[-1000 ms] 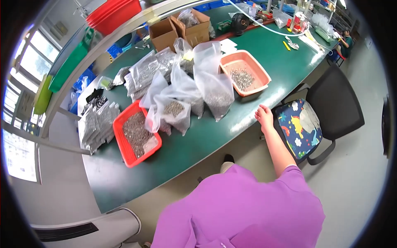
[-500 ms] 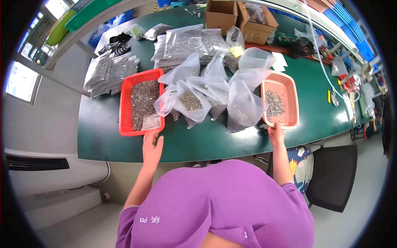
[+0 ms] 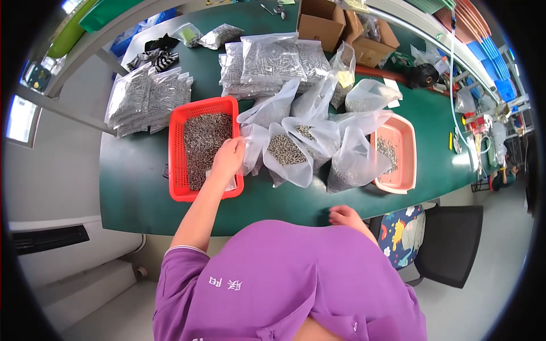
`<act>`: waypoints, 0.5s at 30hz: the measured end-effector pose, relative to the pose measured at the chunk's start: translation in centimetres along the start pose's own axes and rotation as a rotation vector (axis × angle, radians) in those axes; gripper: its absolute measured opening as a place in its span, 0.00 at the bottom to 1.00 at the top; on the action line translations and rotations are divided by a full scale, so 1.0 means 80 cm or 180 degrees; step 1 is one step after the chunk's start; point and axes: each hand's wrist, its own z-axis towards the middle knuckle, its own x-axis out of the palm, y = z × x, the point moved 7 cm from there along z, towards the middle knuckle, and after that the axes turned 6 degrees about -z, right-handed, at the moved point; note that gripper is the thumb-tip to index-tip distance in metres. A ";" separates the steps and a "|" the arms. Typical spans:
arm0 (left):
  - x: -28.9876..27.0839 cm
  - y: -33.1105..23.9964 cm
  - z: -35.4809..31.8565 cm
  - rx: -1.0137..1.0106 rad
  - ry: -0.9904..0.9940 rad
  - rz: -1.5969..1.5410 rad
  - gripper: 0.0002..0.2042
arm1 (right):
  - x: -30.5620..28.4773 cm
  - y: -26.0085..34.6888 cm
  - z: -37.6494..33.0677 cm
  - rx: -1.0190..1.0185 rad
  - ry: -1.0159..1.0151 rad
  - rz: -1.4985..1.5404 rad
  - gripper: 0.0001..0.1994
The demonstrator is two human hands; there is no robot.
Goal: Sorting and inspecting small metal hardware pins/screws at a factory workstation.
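My left hand point(image 3: 228, 158) reaches over the right side of a red plastic basket point(image 3: 177, 190). Its fingers are closed near the basket's rim, against the edge of a translucent plastic bag point(image 3: 255, 149); what they grip is hidden. Small metal parts point(image 3: 206, 133) fill much of the basket, and a small clear packet point(image 3: 231, 183) lies partly under my wrist. My right hand point(image 3: 343, 216) is by the table's front edge, its fingers loosely curled with nothing visible in them. Open bags of metal parts, one of them a bag point(image 3: 286, 150) showing its contents, stand between the hands.
A pink tray point(image 3: 406, 153) with some metal parts stands to the right. Flat sealed bags point(image 3: 270, 59) are stacked behind, with another stack point(image 3: 142, 99) at left. Cardboard boxes point(image 3: 320, 25) stand at the back. A black chair point(image 3: 452, 244) is by the table's right front.
My left hand has moved from the basket's front rim up to its right side. My right hand has left the pink tray and drawn back to the table's front edge.
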 end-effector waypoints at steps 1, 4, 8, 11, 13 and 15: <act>-0.004 0.005 0.001 0.0056 0.0063 -0.0106 0.18 | 0.031 0.038 -0.005 -0.0238 0.0139 -0.0281 0.13; -0.013 -0.007 0.016 0.0074 0.0467 -0.0320 0.19 | 0.108 0.139 -0.009 -0.1238 0.0919 -0.0426 0.12; -0.024 -0.001 0.022 0.0270 0.0675 -0.0404 0.18 | 0.165 0.304 -0.051 -0.2848 0.1140 -0.1195 0.14; -0.040 -0.030 0.040 0.0511 0.0561 0.0011 0.16 | 0.184 0.360 -0.043 -0.3906 -0.0139 -0.2997 0.27; -0.044 -0.040 0.049 0.0581 0.0556 0.0397 0.15 | 0.202 0.370 -0.022 -0.3881 -0.0896 -0.3814 0.28; -0.042 -0.044 0.051 0.0745 0.0532 0.0402 0.14 | 0.214 0.376 0.008 -0.3693 -0.1658 -0.4871 0.27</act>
